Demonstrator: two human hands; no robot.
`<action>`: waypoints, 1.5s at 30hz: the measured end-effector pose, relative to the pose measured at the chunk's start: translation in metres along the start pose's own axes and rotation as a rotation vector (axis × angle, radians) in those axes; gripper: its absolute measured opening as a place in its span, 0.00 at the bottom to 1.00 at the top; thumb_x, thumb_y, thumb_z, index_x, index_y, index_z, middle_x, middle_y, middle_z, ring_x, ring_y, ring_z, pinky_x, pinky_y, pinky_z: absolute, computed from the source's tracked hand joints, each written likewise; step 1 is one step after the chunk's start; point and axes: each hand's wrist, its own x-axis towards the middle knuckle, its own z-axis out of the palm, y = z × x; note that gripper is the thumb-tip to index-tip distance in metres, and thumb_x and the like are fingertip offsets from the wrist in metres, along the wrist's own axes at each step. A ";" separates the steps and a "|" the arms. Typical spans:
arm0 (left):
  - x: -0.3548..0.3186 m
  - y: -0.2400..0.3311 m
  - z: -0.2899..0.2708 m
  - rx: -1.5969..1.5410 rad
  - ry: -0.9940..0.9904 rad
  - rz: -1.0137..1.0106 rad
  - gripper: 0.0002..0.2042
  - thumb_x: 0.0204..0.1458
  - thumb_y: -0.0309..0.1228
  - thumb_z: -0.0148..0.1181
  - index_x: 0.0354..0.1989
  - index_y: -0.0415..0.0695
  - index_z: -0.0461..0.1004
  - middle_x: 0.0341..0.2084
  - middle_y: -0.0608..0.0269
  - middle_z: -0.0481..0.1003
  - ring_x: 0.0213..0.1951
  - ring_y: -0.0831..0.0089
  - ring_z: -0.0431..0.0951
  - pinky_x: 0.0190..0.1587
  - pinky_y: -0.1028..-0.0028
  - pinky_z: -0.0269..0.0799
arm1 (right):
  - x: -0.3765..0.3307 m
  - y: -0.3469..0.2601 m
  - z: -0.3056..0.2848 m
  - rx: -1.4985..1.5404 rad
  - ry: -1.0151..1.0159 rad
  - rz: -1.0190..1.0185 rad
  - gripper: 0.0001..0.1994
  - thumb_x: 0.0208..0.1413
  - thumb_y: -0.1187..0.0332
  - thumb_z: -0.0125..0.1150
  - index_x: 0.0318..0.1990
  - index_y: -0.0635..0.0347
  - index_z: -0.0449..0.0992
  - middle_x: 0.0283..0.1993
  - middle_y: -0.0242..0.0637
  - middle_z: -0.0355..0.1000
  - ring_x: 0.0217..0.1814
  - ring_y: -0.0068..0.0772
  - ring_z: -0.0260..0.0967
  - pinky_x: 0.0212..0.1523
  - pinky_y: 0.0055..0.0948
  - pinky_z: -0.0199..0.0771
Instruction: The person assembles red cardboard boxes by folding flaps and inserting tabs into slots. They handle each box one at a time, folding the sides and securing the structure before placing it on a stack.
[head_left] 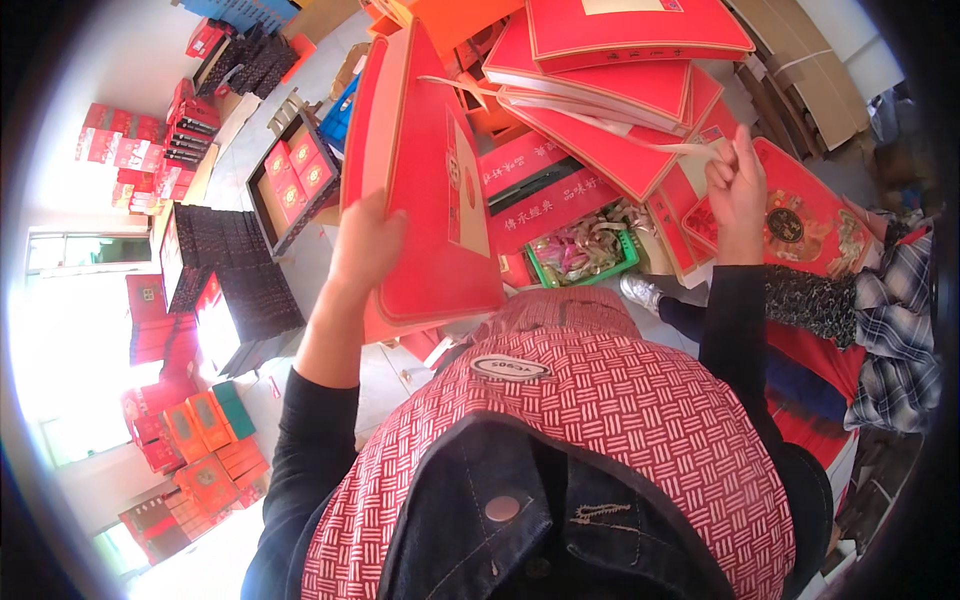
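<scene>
At the centre of the frame, the left hand [365, 245] grips a large flat red gift box [425, 200] by its left edge, fingers closed over the side, thumb side hidden behind the box. The box stands tilted on edge, its printed face turned to the right, its lower corner just above the wearer's red-and-white patterned apron [600, 410].

At the upper right, the right hand [738, 190] is raised, fingers curled narrow around a pale ribbon handle [660, 143] that runs back toward the stack of red paper bags [610, 90]. The stack lies fanned across the upper centre, several flat layers overlapping.

Below the stack, a green basket [628, 258] holds a mass of pinkish cords; its contents are too small to identify further. A second person in a plaid sleeve [895, 320] sits at the right edge, with a decorated red bag [810, 215] near them.

At the left of the frame, black trays [235, 270] lie in rows on the floor, and an open tray of red packets [295, 180] sits above them. Orange and green cartons [200, 430] stand at the lower left.
</scene>
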 end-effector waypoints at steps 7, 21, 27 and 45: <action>0.006 -0.068 0.067 -0.338 -0.065 -0.085 0.10 0.48 0.25 0.49 0.37 0.35 0.72 0.23 0.52 0.74 0.27 0.68 0.75 0.32 0.69 0.69 | -0.044 0.067 0.109 -0.694 -0.301 0.175 0.11 0.54 0.71 0.53 0.43 0.66 0.70 0.28 0.33 0.71 0.24 0.18 0.66 0.24 0.17 0.67; -0.017 -0.063 0.072 -0.404 -0.007 -0.064 0.12 0.47 0.25 0.47 0.41 0.35 0.68 0.27 0.48 0.73 0.32 0.61 0.75 0.36 0.66 0.68 | -0.081 0.194 0.150 -1.174 -0.672 -0.071 0.07 0.49 0.71 0.54 0.31 0.66 0.70 0.31 0.51 0.71 0.36 0.51 0.69 0.36 0.40 0.68; -0.022 -0.064 0.075 -0.224 0.011 -0.019 0.10 0.47 0.25 0.47 0.38 0.35 0.66 0.31 0.39 0.71 0.38 0.46 0.72 0.40 0.61 0.66 | -0.088 0.210 0.148 -1.176 -0.677 -0.122 0.05 0.48 0.73 0.54 0.29 0.66 0.70 0.27 0.48 0.71 0.31 0.47 0.71 0.32 0.37 0.69; -0.044 -0.053 0.064 -0.089 0.045 0.101 0.10 0.46 0.24 0.45 0.38 0.36 0.63 0.28 0.34 0.70 0.36 0.38 0.70 0.37 0.51 0.65 | -0.108 0.206 0.158 -1.142 -0.691 -0.450 0.02 0.42 0.77 0.56 0.25 0.67 0.73 0.25 0.45 0.70 0.26 0.43 0.70 0.27 0.31 0.69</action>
